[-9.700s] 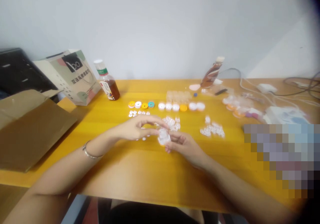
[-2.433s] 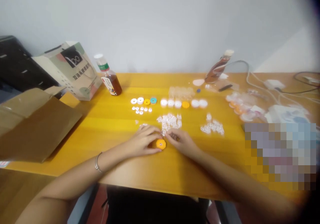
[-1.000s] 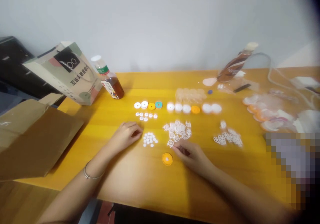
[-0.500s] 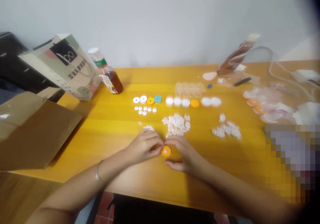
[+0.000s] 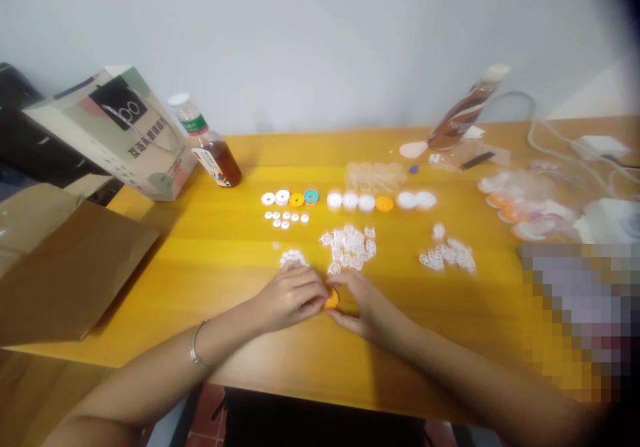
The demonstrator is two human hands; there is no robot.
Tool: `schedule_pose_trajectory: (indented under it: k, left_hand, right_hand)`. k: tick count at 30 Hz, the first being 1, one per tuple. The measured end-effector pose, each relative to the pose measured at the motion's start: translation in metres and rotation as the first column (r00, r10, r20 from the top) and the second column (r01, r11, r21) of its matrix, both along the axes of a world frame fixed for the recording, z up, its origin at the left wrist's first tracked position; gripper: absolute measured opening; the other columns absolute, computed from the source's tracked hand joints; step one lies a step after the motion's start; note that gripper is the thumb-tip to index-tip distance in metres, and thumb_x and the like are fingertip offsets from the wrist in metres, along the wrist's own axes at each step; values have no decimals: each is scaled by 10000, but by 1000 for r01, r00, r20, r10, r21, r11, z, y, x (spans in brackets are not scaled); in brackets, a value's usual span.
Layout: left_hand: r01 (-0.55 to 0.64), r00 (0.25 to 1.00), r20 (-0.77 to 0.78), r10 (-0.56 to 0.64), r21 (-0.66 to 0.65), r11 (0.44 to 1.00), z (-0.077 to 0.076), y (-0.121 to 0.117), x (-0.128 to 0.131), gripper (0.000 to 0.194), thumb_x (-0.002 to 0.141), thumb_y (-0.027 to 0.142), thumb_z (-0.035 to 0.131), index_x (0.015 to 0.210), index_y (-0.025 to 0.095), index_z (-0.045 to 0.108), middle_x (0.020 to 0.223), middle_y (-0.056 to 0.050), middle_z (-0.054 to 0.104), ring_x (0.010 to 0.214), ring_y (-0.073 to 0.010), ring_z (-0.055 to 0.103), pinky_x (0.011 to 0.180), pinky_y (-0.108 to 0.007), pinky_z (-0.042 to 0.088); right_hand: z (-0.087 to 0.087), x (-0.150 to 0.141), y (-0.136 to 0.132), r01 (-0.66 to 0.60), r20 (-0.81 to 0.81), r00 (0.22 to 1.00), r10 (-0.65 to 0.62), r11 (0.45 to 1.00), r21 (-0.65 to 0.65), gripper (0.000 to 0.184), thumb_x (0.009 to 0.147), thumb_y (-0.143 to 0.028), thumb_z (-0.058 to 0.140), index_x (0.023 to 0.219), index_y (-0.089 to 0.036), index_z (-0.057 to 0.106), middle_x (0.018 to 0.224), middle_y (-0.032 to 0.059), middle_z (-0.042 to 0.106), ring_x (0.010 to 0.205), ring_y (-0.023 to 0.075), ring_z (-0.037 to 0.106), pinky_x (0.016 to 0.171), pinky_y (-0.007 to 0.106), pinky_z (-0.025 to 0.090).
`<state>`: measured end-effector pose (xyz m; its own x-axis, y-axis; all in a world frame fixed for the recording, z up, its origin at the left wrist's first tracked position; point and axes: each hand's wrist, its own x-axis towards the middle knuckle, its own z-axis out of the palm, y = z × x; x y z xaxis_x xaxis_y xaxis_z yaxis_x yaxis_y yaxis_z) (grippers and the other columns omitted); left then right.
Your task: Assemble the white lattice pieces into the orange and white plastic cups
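Observation:
A small round orange disc-like part [image 5: 332, 298] is at the front middle of the table, between my two hands. My left hand [image 5: 290, 295] has its fingers closed and pressed over the left side of this disc, hiding that side and its centre. From the right, my right hand [image 5: 370, 308] curves its thumb and forefinger around the disc's edge. Just beyond my left fingers lies a cluster of small white round pieces [image 5: 293, 257], partly covered by the hand. Many flat white openwork pieces [image 5: 349, 246] lie in a pile past my right fingertips.
Behind are rows of white, yellow and teal discs [image 5: 297, 200], white and orange discs [image 5: 367, 202], and small white rings [image 5: 285, 216]. More white pieces [image 5: 447, 255] lie right. A cardboard box [image 5: 75, 267], paper bag [image 5: 135, 134] and drink bottle [image 5: 215, 154] stand left; another bottle [image 5: 463, 117] leans back right.
My left fingers have moved rightward over the orange disc, covering its white centre. The right thumb and forefinger have come in closer around it. The view has shifted slightly.

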<state>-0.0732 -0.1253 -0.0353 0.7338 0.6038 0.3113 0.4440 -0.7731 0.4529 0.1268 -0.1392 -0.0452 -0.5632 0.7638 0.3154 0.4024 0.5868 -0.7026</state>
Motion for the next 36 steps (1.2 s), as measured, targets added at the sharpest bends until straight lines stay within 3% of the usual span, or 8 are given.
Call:
schedule_pose_trajectory:
  k: [6, 12, 21, 36]
  left_hand:
    - [42, 999, -13, -41, 48, 998, 2, 1, -8, 140, 832, 219, 503, 943, 212, 588, 884, -23, 634, 842, -129, 554, 781, -278, 359]
    - [2, 999, 40, 0, -44, 999, 2, -5, -10, 180, 828, 200, 495, 986, 191, 581, 943, -58, 641, 888, -154, 575, 777, -297, 412]
    - [-4, 1000, 14, 4, -27, 1000, 0, -15, -14, 369, 826, 181, 493, 1193, 207, 468, 1102, -69, 607, 986, -161, 557, 839, -325, 410]
    - [17, 997, -82, -8, 100, 995, 0, -16, -16, 338, 833, 191, 491, 1170, 198, 505, 1138, -61, 589, 1009, -165, 539, 897, -349, 375]
  right_hand:
    - [1, 0, 1, 13, -3, 1000, -13, 1000, -8, 304, 727, -176, 591, 1005, -197, 469, 930, 80, 590, 867, 205, 563, 754, 336, 459]
    - [2, 2, 1, 3, 10, 1000, -3, 1000, -4, 238, 748, -200, 588, 963, -213, 486, 877, 56, 603, 815, 188, 566, 731, 320, 472]
    - [-6, 2, -1, 12, -1, 1000, -12, 993, 120, 192, 788, -206, 573, 974, -244, 539, 913, 48, 643, 868, 183, 589, 788, 323, 487]
    - [-14, 3, -1, 27, 6, 1000, -31, 954, 297, 158, 773, -210, 603, 922, -182, 556, 920, 73, 640, 858, 184, 586, 772, 326, 512]
